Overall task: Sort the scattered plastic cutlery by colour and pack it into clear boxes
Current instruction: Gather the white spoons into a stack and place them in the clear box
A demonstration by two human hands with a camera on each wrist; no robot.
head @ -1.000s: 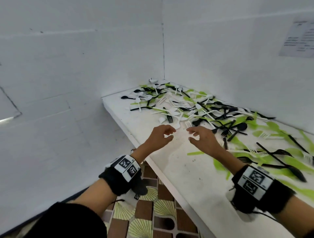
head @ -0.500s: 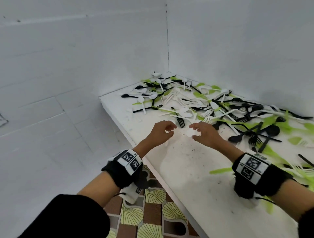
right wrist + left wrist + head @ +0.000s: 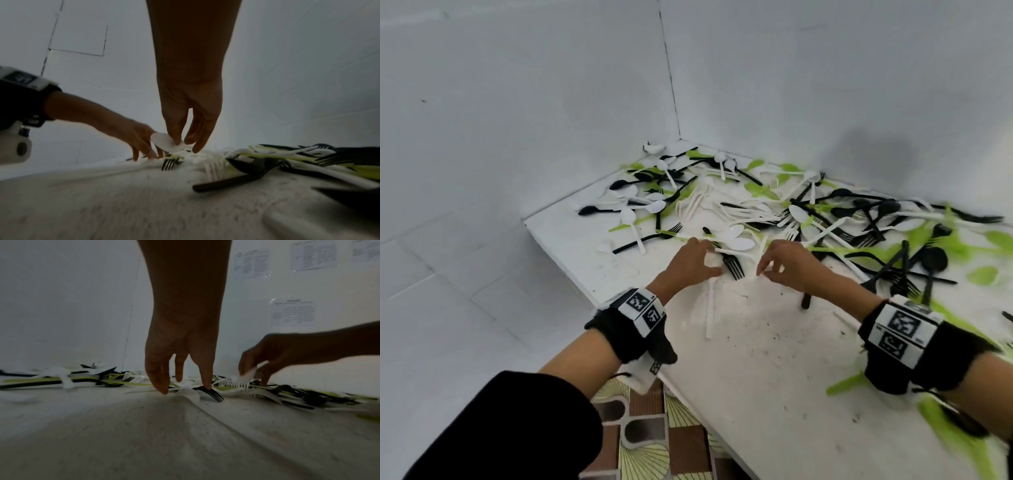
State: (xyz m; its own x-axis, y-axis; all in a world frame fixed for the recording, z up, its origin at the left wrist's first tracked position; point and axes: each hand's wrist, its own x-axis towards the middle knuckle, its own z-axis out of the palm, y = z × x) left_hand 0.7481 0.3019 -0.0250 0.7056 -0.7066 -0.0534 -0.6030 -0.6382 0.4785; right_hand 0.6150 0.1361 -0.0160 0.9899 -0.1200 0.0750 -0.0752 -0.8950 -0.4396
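The plastic cutlery (image 3: 784, 212) lies in a loose heap of white, black and green forks and spoons across the far part of the white table (image 3: 774, 394), running from the wall corner along the right-hand wall. Its near edge ends where the two hands work.

The right hand (image 3: 787, 263) pinches a white piece between thumb and fingertips just above the heap. In the right wrist view this looks like a white spoon (image 3: 167, 142) with its bowl tilted up; in the left wrist view a white fork (image 3: 245, 380) hangs with its tines down at the same fingers, so which piece, or whether both, sits in the pinch cannot be told. The other fingers are curled loosely.

The left hand (image 3: 690, 262) reaches down with fairly straight fingers spread narrowly. One fingertip presses on the neck of a black fork (image 3: 210, 393) lying flat, tines toward the person; the thumb touches the table just beside a white spoon bowl (image 3: 189, 395). It grips nothing.

A long white handle (image 3: 710, 308) lies on the bare table just below the left hand. Both wrists wear black bands with printed square markers. Printed sheets (image 3: 293, 313) hang on the wall behind.
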